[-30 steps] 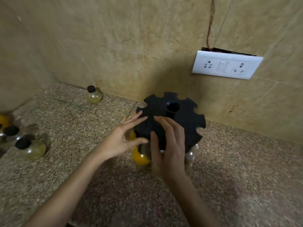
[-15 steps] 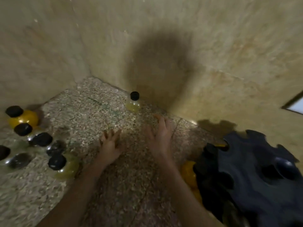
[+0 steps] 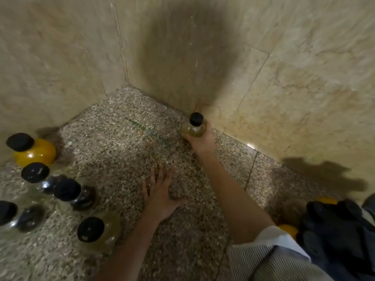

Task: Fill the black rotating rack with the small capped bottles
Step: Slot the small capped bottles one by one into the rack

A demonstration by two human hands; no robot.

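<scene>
Right hand (image 3: 199, 139) outstretched, grip around bottle (image 3: 193, 127) (left hand (image 3: 161, 196) flat, fingers spread).

dim warm light, broad wall (image 3: 182, 47) shadow, motion-blurred, warped edges

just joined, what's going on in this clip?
A person is loading small capped bottles into a black rotating rack, which sits at the lower right edge of view. The right hand grips a greenish bottle standing on the speckled counter against the wall. The left hand rests flat on the counter, holding nothing. More black-capped bottles stand in a cluster at the far left, not yet racked.
</scene>
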